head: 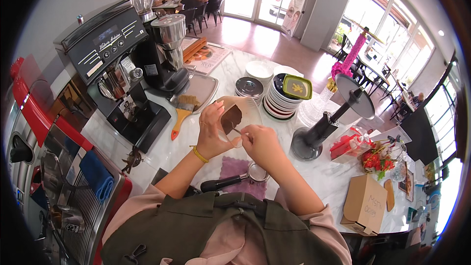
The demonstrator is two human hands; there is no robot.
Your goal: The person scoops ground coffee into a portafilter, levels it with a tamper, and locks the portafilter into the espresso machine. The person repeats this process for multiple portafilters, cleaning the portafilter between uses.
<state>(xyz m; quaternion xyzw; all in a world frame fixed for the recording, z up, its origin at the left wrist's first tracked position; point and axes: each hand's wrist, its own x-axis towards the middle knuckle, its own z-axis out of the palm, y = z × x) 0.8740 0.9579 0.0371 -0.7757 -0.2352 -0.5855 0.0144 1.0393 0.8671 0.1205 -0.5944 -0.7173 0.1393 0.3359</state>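
Tilted in my left hand [210, 132] is a translucent plastic container [251, 112], with dark brown powder [231, 116] inside, probably ground coffee or cocoa. My right hand [262, 143] pinches the thin metal handle of a spoon [236, 131], whose other end reaches into the powder. Below my hands, a portafilter [230, 181] with a black handle lies on a purple cloth [230, 165]; my right forearm passes close to its basket. A flat brush [183, 112] with a yellow handle rests left of my left hand, its bristles on the edge of a metal tray [206, 90].
Coffee grinders [167, 44] [114, 66] stand at the left, beside a red espresso machine [71, 132]. Beyond the container are stacked saucers [279, 99]. A black stand with a disc top [312, 140], a flower arrangement [379, 158] and a cardboard box [364, 204] occupy the right. People sit farther back.
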